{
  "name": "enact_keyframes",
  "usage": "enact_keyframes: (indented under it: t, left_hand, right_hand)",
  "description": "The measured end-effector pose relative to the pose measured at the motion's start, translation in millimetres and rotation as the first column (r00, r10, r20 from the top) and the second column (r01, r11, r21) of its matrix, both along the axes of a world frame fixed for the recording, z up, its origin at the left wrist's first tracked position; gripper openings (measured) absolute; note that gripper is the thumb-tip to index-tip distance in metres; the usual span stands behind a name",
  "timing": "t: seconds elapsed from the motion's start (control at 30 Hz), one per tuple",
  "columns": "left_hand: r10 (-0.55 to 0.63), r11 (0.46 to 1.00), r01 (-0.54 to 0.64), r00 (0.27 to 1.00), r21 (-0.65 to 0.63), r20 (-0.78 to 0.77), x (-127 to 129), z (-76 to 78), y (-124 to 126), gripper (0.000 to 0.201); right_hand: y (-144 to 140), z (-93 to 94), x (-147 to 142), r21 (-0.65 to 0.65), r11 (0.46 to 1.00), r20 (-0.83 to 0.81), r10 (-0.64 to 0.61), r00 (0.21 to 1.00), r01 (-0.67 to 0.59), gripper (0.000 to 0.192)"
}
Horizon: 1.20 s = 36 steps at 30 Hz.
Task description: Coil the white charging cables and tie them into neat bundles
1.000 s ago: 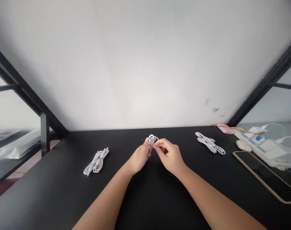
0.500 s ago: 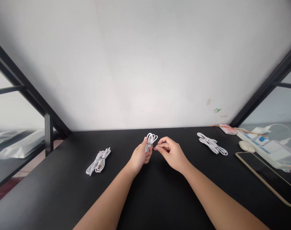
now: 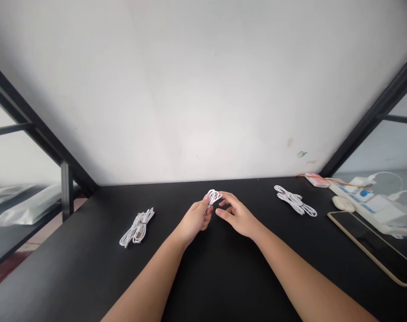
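Note:
My left hand (image 3: 194, 219) holds a small coiled white cable (image 3: 213, 196) upright above the black table (image 3: 203, 268), near its far middle. My right hand (image 3: 237, 214) is just to the right of the coil with fingers spread, its fingertips close to the loops; whether they touch is unclear. A tied white cable bundle (image 3: 137, 226) lies on the table to the left of my hands. Another white cable bundle (image 3: 294, 200) lies to the right, near the wall.
A white wall rises behind the table. At the right edge lie a gold-rimmed tablet (image 3: 374, 243), a white mouse (image 3: 341, 204), a white power strip with plugs (image 3: 374, 205) and a pink item (image 3: 315, 179). Black frame bars stand at both sides.
My right hand has let go of its pinch at the coil and opened its fingers beside it. The left hand keeps holding the coil in about the same place.

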<state>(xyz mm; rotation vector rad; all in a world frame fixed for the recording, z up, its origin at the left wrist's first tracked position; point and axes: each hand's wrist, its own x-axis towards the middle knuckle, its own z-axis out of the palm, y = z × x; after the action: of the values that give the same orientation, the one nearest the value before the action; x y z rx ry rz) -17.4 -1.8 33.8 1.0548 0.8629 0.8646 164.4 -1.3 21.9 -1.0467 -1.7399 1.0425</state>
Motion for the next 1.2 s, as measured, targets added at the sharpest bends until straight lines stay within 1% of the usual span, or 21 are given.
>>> enact_keyframes:
  t: [0.07, 0.1, 0.2, 0.27, 0.4, 0.5, 0.57, 0.63, 0.7, 0.87, 1.0, 1.2]
  left_hand:
    - [-0.026, 1.000, 0.026, 1.000, 0.000, 0.005, 0.6, -0.1, -0.6, 0.056]
    - [-0.035, 0.999, 0.035, 0.999, -0.001, 0.005, 1.1, -0.1, -1.0, 0.056]
    - [-0.042, 0.999, 0.042, 0.999, -0.007, -0.001, 2.6, 0.5, -2.4, 0.056]
    - [-0.037, 0.999, 0.037, 0.999, -0.011, 0.000, 3.1, 0.9, -3.1, 0.056]
    - [-0.044, 0.999, 0.044, 0.999, -0.002, -0.012, 3.4, -0.5, -2.7, 0.056]
    - [-0.017, 1.000, 0.017, 0.997, 0.007, -0.079, 5.1, -4.6, -1.5, 0.056]
    - [0.034, 0.998, -0.028, 0.993, 0.050, -0.117, 6.8, -8.5, -0.5, 0.053]
    - [0.097, 0.989, -0.080, 0.985, 0.123, -0.141, 8.3, -12.3, 0.3, 0.049]
    - [0.137, 0.976, -0.106, 0.977, 0.188, -0.161, 9.0, -14.9, 0.9, 0.046]
    - [0.109, 0.971, -0.065, 0.977, 0.232, -0.184, 8.4, -14.1, -0.3, 0.042]
    - [0.065, 0.968, -0.026, 0.986, 0.249, -0.150, 9.1, -10.9, -3.0, 0.041]
    - [0.085, 0.985, -0.079, 0.996, 0.154, -0.028, 14.7, -9.9, -4.7, 0.039]
  right_hand:
    - [-0.4, 0.6, -0.8, 0.038, 0.999, -0.006, -0.035, 0.999, 0.035, 0.051]
    - [-0.7, 1.7, -1.0, 0.037, 0.999, 0.010, -0.032, 0.999, 0.032, 0.048]
    - [-2.1, 7.1, -1.2, 0.018, 1.000, 0.104, 0.022, 0.994, -0.024, 0.033]
    - [-3.1, 10.5, -1.1, 0.025, 0.999, 0.136, 0.042, 0.990, -0.046, 0.028]
    - [-3.2, 11.4, -0.6, 0.053, 0.999, 0.098, 0.008, 0.995, -0.014, 0.024]
    - [-2.0, 8.5, -0.2, 0.052, 0.999, 0.070, -0.011, 0.997, 0.007, 0.024]
    - [-1.6, 6.8, -0.1, 0.061, 0.998, 0.056, -0.019, 0.998, 0.015, 0.023]
    - [-1.5, 6.0, -0.2, 0.074, 0.997, 0.061, -0.030, 0.998, 0.025, 0.023]
    - [-1.8, 6.4, -0.2, 0.092, 0.995, 0.078, -0.048, 0.996, 0.040, 0.022]
    - [-2.7, 10.5, 1.6, 0.160, 0.985, 0.131, -0.085, 0.988, 0.063, 0.021]
    - [-1.4, 12.2, 4.8, 0.189, 0.980, 0.167, -0.091, 0.982, 0.059, 0.020]
    - [0.8, 9.3, 5.3, 0.203, 0.978, 0.191, -0.089, 0.978, 0.050, 0.021]
